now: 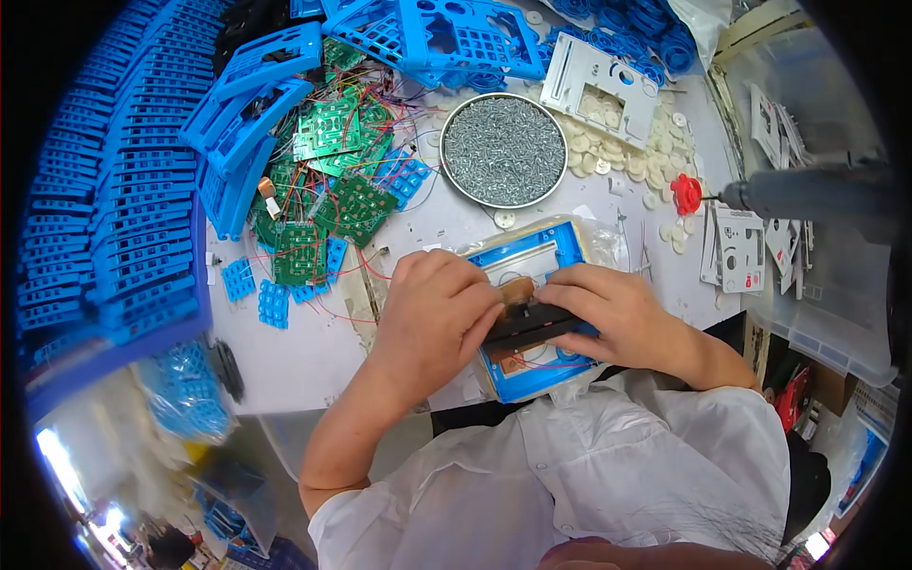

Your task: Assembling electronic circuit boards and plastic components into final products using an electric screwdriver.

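Observation:
A blue plastic casing (pixel 532 387) lies in front of me on a clear plastic bag, with white panels and thin wires inside it. Across its middle is a long black plastic part (pixel 532 325), held by both hands. My left hand (pixel 439 302) is closed at the part's left end, fingertips partly hidden beside a small brown piece (pixel 517 290). My right hand (pixel 613 312) pinches the black part's right side, thumb below and fingers above. Red wires (pixel 546 365) run over the casing's lower half, by a copper-coloured board (pixel 521 361).
Beyond the casing stands a round tin of screws (pixel 503 150). Green circuit boards (pixel 328 128) with tangled wires lie left, near stacked blue frames (pixel 142 180). White discs (pixel 655 161) and a faceplate (pixel 600 90) are far right. A grey screwdriver (pixel 807 198) juts in above white panels (pixel 739 249).

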The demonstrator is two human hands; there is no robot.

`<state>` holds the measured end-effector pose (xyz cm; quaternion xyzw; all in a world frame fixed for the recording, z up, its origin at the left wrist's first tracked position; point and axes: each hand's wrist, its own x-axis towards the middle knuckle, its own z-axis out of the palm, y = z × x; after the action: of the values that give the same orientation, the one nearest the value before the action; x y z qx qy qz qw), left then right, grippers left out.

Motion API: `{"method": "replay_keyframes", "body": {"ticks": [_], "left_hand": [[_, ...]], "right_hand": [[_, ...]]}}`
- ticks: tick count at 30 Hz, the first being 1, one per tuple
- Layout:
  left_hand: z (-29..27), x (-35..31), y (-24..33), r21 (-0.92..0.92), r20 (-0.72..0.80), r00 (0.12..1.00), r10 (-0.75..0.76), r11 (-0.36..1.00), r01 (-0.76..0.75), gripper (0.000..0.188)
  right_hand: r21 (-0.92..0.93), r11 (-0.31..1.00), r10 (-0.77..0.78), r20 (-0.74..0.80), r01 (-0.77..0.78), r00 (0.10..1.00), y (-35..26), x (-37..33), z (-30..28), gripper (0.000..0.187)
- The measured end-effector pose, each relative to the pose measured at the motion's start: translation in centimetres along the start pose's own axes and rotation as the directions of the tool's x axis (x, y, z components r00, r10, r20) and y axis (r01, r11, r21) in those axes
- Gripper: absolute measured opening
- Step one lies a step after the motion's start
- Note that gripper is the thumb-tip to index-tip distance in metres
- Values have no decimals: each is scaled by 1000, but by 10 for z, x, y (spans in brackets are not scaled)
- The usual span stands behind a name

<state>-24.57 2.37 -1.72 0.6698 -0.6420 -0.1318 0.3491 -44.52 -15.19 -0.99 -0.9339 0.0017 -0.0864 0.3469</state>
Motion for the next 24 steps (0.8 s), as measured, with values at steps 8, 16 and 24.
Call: {"method": "replay_keyframes", "body": {"ticks": [8,16,24], "left_hand": [[-4,7,-7,-11,143,989,24,1000,-22,11],[-7,14,-8,-7,214,975,61,998,-61,9],[-8,25,-10,24,318,943,95,994,-108,9]], "right_hand": [[87,996,-6,-17,7,1000,8,4,8,46],[63,998,3,48,-6,999,7,8,5,46],[43,999,-8,213,-1,977,4,16,-4,50]]}}
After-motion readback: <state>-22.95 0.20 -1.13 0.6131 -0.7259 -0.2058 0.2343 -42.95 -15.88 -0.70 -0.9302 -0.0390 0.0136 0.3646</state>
